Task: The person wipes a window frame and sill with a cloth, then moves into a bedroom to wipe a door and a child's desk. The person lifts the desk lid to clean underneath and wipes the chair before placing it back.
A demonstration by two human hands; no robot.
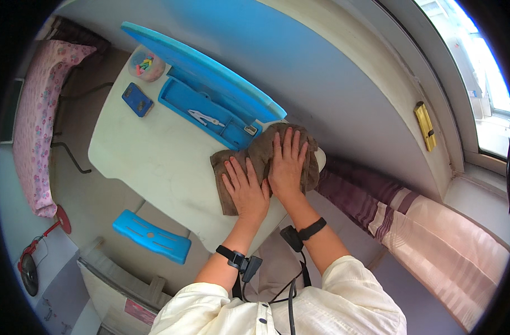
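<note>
A brown cloth (260, 155) lies folded and rumpled over the right end of a pale desk. Flat on its left part rests my left hand (247, 190), fingers apart. My right hand (287, 165) presses on the higher, bunched part with spread fingers; whatever lies under the cloth there is hidden. Just beyond the cloth is a blue open compartment tray (188, 106) set into the desk, holding a white compass-like drawing tool (205, 118) and a small pale item. A raised blue panel (204, 63) stands behind the tray.
On the desk (154, 155) are a blue phone-like item (137, 99) and a clear tub (146, 66) of colourful pieces. A blue chair back (152, 236) stands at the near side. Striped curtains (405, 217) hang at right, below a window. A red-based fan (29, 268) stands at lower left.
</note>
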